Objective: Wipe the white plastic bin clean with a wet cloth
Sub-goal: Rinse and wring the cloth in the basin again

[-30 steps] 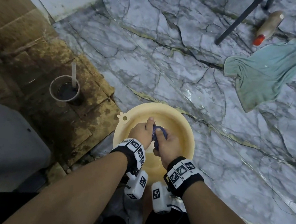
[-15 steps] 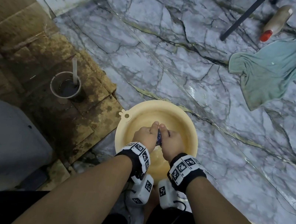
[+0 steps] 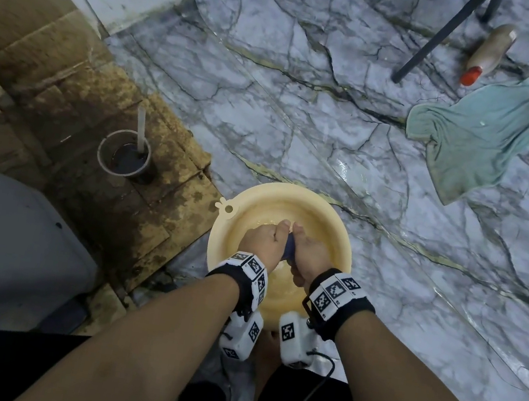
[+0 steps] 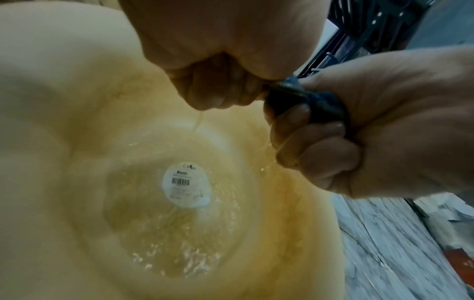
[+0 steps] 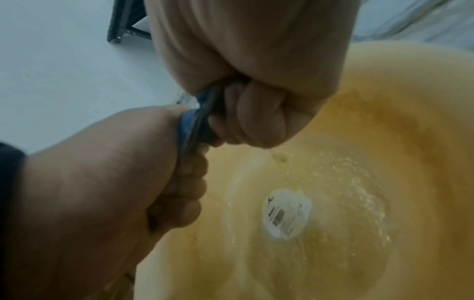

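Fists clenched: my left hand (image 3: 263, 240) and right hand (image 3: 308, 254), side by side, both grip the dark blue wet cloth (image 4: 305, 101) twisted between them, above the cream basin (image 3: 332, 221) whose shallow water (image 4: 164, 239) lies beneath my knuckles.

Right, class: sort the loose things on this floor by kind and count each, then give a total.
Cloths: 2, dark blue cloth and green towel
Basins: 1, cream basin
Bottles: 1, red-capped bottle
Cups: 1, cup with stick
Total: 5
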Tool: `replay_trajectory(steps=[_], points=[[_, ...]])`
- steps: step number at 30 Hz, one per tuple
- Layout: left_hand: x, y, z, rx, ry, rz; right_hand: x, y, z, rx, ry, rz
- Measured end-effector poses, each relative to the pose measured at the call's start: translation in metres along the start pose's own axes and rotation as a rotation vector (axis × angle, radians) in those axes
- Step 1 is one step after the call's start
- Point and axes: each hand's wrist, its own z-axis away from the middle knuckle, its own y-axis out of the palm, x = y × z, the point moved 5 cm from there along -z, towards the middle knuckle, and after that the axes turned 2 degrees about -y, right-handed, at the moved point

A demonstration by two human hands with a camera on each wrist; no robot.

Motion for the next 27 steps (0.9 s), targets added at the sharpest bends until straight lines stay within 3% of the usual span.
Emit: replay_trajectory(steps=[4, 8, 15, 23, 27], points=[[-0.001, -0.005, -0.004, 0.087, -0.020, -0.005, 0.019, -0.013, 0.010, 0.053, -0.093, 0.137], [-0.001, -0.017, 0.000, 0.147, -0.076, 0.106, 0.031, -0.020, 0.023, 0.117, -0.124, 0.133], [-0.025, -0.048, 0.030, 0.230, 0.045, 0.177, 0.046, -0.024, 0.055, 0.268, -0.105, 0.162], [-0.057, -0.089, 0.067, 0.137, 0.165, 0.211, 0.082, -0.025, 0.101, 0.178, -0.358, 0.291], [-0.072, -0.116, 0.089, 0.070, 0.222, 0.238, 0.102, -0.018, 0.129, 0.201, -0.426, 0.185]])
